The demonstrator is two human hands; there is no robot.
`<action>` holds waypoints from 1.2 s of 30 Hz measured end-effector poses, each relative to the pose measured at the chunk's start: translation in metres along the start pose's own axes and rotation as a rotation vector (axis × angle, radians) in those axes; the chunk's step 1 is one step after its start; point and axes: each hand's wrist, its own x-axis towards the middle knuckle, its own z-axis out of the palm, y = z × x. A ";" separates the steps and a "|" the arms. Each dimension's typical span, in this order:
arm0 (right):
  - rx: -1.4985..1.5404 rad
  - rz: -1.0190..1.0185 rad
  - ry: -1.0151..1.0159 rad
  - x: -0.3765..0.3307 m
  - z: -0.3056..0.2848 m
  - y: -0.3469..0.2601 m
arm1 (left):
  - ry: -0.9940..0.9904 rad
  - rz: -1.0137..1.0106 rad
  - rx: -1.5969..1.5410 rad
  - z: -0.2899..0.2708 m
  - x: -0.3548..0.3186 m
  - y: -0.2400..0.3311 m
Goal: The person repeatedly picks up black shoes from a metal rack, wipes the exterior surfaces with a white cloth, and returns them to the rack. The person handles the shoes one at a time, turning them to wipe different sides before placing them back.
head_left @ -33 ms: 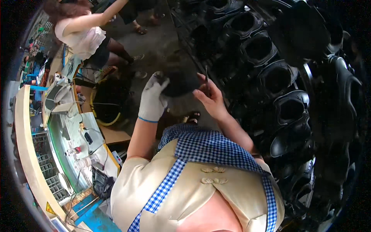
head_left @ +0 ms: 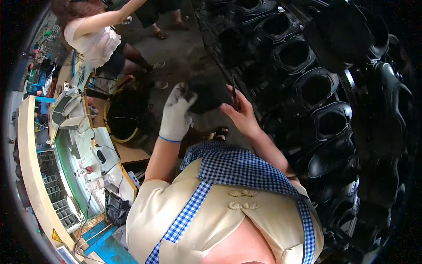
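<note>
My left hand (head_left: 175, 118), in a white knit glove with darkened fingertips, is closed on the edge of a black piece (head_left: 205, 97). This piece is so dark that I cannot make out its exact form. Across from it is my bare right hand (head_left: 244, 116), with a slim dark pointed tool (head_left: 234, 90) standing up between its fingers. Its thumb reaches toward the black piece; whether they touch, I cannot tell. Below both hands, my blue checked apron (head_left: 239, 169) is bunched at the waist.
Racks of glossy black shoes (head_left: 330, 123) line the right side. On the left stands a workbench (head_left: 99, 145) with cables and small items, beside a dark bin with a yellow rim (head_left: 127, 140). A person (head_left: 94, 44) stands at the upper left, one arm stretched out.
My gloved left hand has shifted very slightly to the right. My right hand stays nearly in place with the slim tool. The other person's outstretched arm has moved slightly.
</note>
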 end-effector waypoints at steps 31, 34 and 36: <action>0.738 0.450 -0.315 -0.123 0.043 0.053 | 0.055 0.472 0.707 -0.037 -0.112 0.042; 1.116 0.662 -0.265 -0.134 0.030 0.093 | 0.016 0.452 0.788 -0.058 -0.102 0.029; 0.899 0.843 -0.160 -0.136 0.033 0.120 | -0.142 0.507 1.333 -0.109 -0.102 -0.012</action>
